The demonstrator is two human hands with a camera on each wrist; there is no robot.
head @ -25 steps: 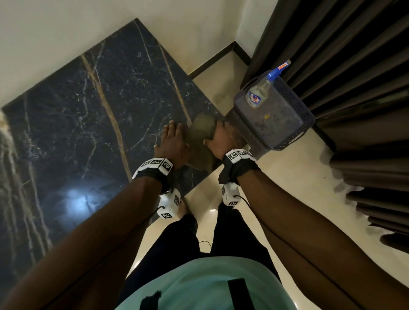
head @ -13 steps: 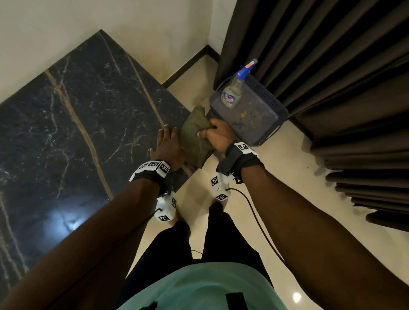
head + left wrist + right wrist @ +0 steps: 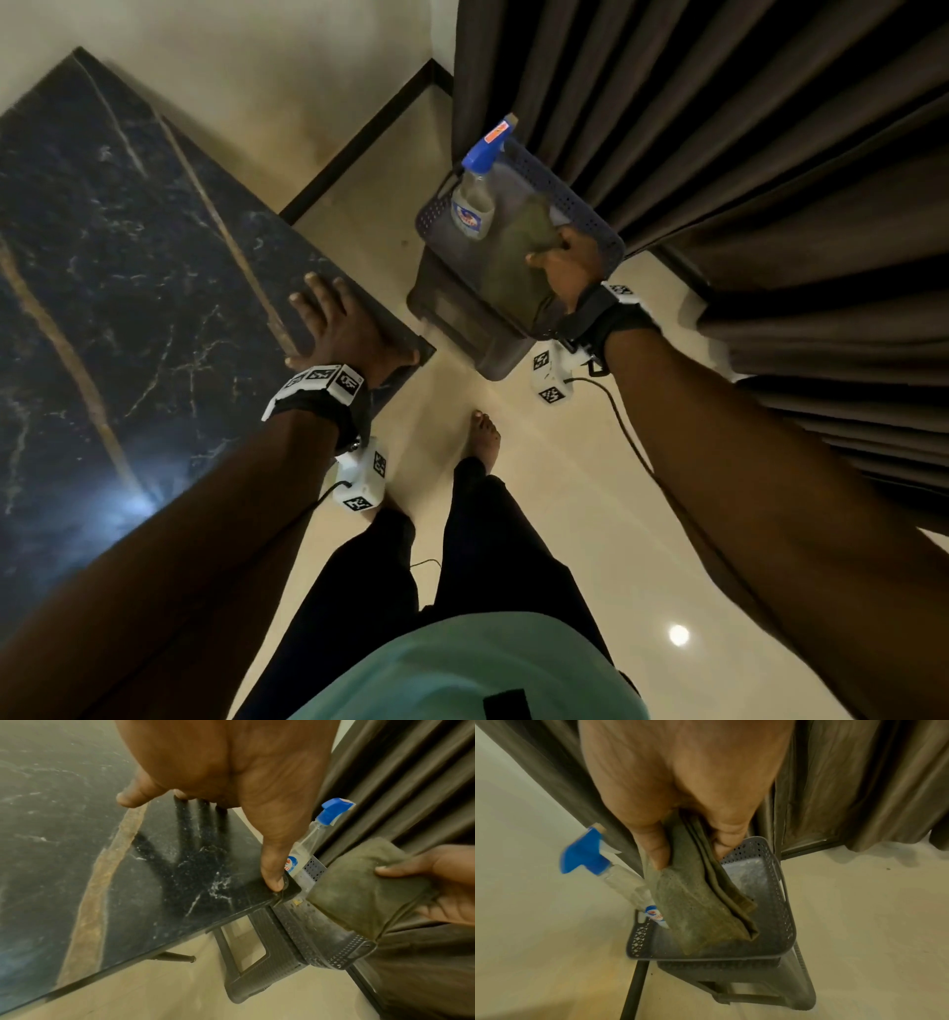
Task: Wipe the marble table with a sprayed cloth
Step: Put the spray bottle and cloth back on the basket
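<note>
My left hand (image 3: pixel 334 321) lies flat with straight fingers on the near right corner of the black marble table (image 3: pixel 128 267); in the left wrist view the thumb (image 3: pixel 272 874) touches the table's (image 3: pixel 77 821) corner. My right hand (image 3: pixel 565 262) pinches a folded olive cloth (image 3: pixel 518 246) and holds it over the grey perforated basket (image 3: pixel 590 216). In the right wrist view the thumb (image 3: pixel 654 850) and curled fingers clamp the cloth (image 3: pixel 700 908), whose lower end hangs inside the basket (image 3: pixel 782 902). A clear spray bottle (image 3: pixel 475 200) with a blue trigger head stands in the basket's left corner.
The basket sits on a dark plastic stool (image 3: pixel 462 329) just right of the table corner. Dark curtains (image 3: pixel 719 128) hang close behind and to the right. Cream floor tiles (image 3: pixel 590 539) and my bare feet (image 3: pixel 485 437) lie below.
My right hand has carried the cloth off the table's corner rightwards to above the basket. My left hand has stayed flat on the table corner. The head view has swung right.
</note>
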